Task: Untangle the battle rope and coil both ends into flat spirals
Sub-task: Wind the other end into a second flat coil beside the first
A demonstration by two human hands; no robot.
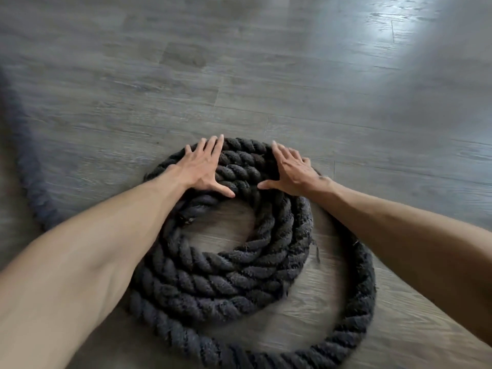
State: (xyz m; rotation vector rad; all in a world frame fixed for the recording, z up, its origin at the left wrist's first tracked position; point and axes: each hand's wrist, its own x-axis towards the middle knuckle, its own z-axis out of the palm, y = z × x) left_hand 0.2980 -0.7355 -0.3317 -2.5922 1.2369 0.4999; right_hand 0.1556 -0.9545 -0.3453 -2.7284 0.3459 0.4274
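Note:
A thick black twisted battle rope point(226, 283) lies in a flat spiral of several turns on the floor, with bare floor showing at its centre. Its outermost turn sits loose, with a gap from the inner turns at the bottom right. My left hand point(203, 166) presses flat on the far left part of the coil, fingers straight and spread. My right hand point(291, 169) presses flat on the far right part of the coil, thumb pointing inward. Both forearms reach in from the bottom corners and hide parts of the coil's sides.
Another stretch of the same rope point(29, 166) curves along the left edge of the view. The grey wood-plank floor point(266, 75) spreads beyond the coil, with a bright glare patch at the upper right.

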